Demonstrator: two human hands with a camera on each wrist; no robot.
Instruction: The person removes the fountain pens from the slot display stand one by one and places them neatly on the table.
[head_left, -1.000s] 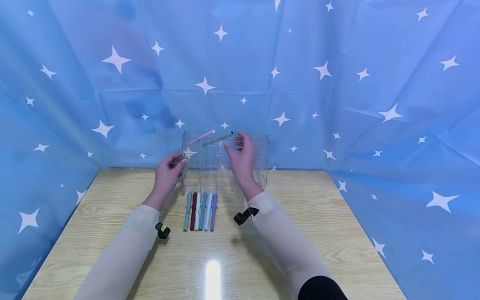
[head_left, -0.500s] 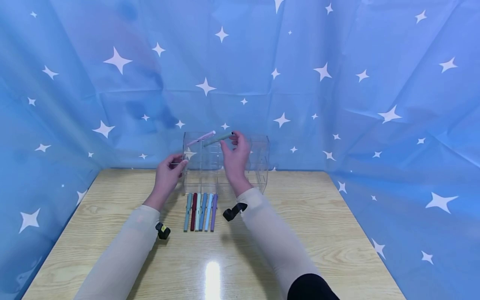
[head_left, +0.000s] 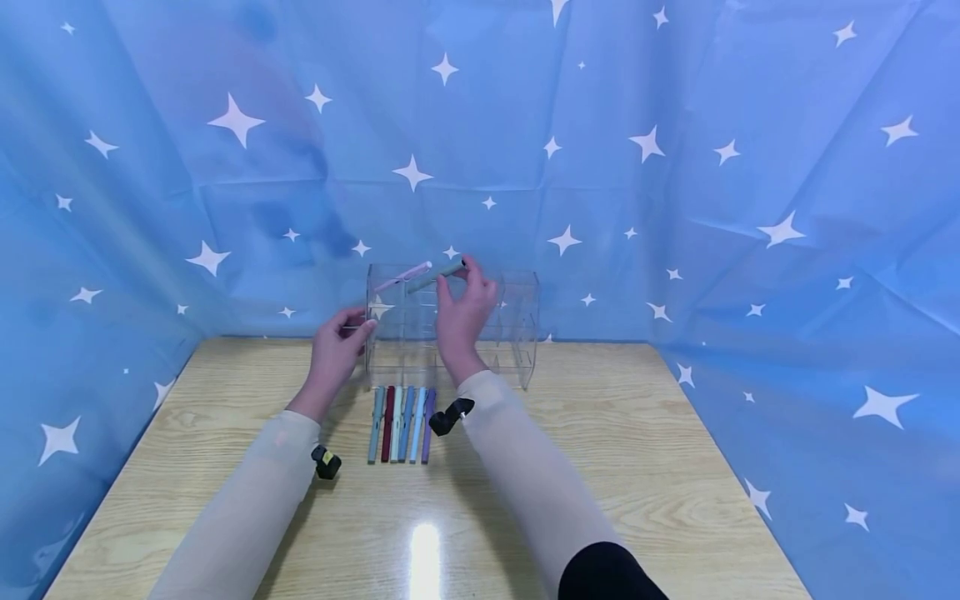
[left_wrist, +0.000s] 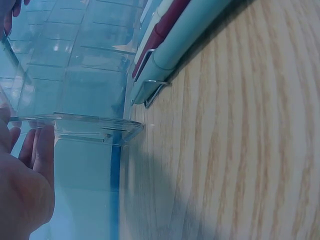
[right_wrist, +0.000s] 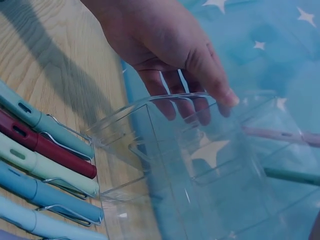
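Observation:
A clear plastic organizer (head_left: 517, 277) with compartments stands at the back of the table. My left hand (head_left: 335, 352) grips its left side wall, with the thumb on one face and the fingers on the other, as the right wrist view also shows. At the top of the organizer a dark green pen (head_left: 435, 279) leans tilted, its upper end pinched between the thumb and fingers of my right hand (head_left: 461, 317). Left of it, a pink pen (head_left: 403, 276) leans in the leftmost compartment. Only a sliver of the right hand shows in the right wrist view.
Several pens lie side by side before the organizer: grey-green (head_left: 375, 427), dark red (head_left: 387, 427), pale green, blue, light blue and purple (head_left: 428, 429). The wooden table (head_left: 600, 467) meets a blue star-patterned curtain (head_left: 495, 125) at the back and sides.
My right hand has moved left to the dark green pen, its thumb and fingers closing on the pen's upper end. The left hand keeps its grip on the organizer.

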